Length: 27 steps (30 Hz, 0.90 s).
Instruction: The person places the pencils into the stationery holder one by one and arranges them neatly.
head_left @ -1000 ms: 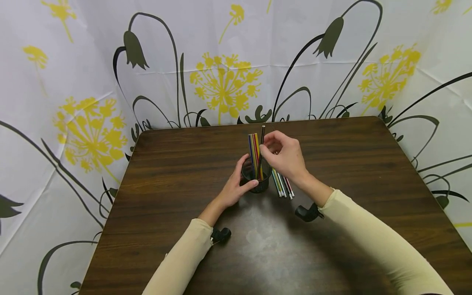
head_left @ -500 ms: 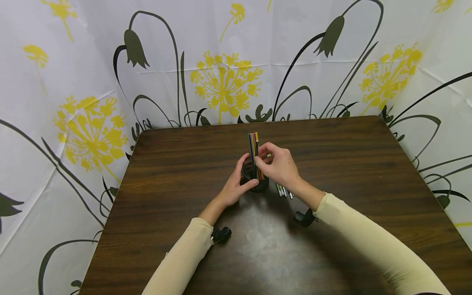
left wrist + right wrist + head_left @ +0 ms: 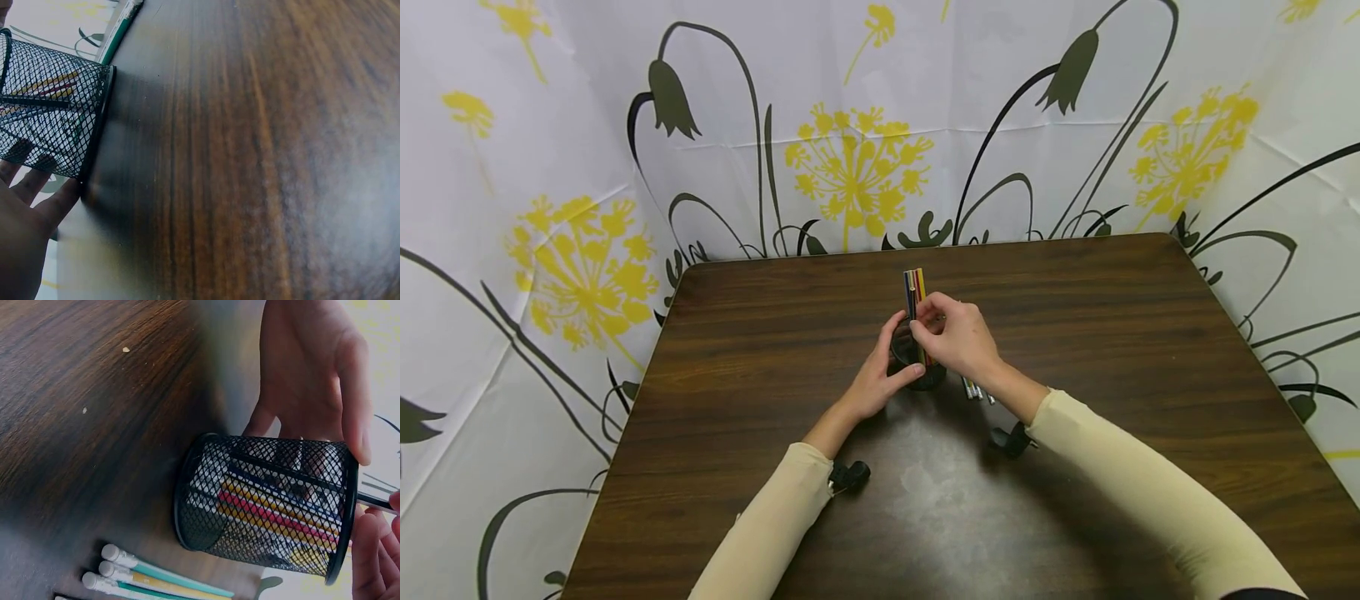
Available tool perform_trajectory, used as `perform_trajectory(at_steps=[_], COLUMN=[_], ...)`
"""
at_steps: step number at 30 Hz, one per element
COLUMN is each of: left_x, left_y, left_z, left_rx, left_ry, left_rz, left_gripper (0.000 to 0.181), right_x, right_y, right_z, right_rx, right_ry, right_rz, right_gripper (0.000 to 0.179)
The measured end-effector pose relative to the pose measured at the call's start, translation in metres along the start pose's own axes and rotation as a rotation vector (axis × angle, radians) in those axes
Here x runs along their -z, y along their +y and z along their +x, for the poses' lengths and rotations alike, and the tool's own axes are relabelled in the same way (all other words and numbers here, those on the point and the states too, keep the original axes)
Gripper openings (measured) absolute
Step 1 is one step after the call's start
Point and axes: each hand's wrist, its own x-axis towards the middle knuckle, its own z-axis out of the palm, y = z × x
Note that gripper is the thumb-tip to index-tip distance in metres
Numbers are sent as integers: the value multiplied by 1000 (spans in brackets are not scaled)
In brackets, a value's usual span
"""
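Observation:
A black wire-mesh pencil cup (image 3: 931,381) stands upright on the table. My left hand (image 3: 874,382) holds its left side, thumb at the front and fingers behind, as the left wrist view shows of the cup (image 3: 56,106). Several coloured pencils (image 3: 921,282) stand inside, blue, yellow and red among them. Over the rim, my right hand (image 3: 964,340) pinches a black pencil (image 3: 912,305) between thumb and fingers. In the right wrist view that black pencil (image 3: 374,501) reaches down into the cup through its mouth. The right hand hides part of the rim.
Right of the cup, several pencils (image 3: 973,389) with white erasers lie on the brown wooden table (image 3: 760,367), partly under my right hand. Green and yellow pencils (image 3: 162,581) show there in the right wrist view. A flower-patterned curtain (image 3: 1000,125) hangs behind the table.
My right hand has moved left and down, lowering the black pencil into the cup and toward the other pencils' left side. The left hand keeps its hold on the cup.

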Motion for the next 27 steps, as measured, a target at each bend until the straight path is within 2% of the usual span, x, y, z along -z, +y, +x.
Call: perform_trajectory(at_steps=[3, 8, 15, 16, 23, 27], left_x=[3, 4, 0, 0, 7, 9], left_y=[12, 12, -26, -27, 14, 16], left_z=[-2, -1, 7, 7, 3, 4], left_rx=[13, 4, -20, -22, -30, -38], left_ry=[-2, -2, 18, 18, -12, -17], left_rz=[9, 4, 11, 9, -32, -37], left_gripper=[78, 78, 81, 81, 78, 78], right_x=[-4, -10, -17, -17, -18, -18], right_y=[-1, -3, -3, -3, -4, -4], right_z=[4, 10, 19, 20, 27, 29], right_rx=[-25, -75, -143, -149, -158, -163], right_ry=[18, 57, 94, 94, 115, 120], right_rz=[-23, -67, -126, -129, -155, -167], right_gripper=[11, 10, 13, 13, 12, 10])
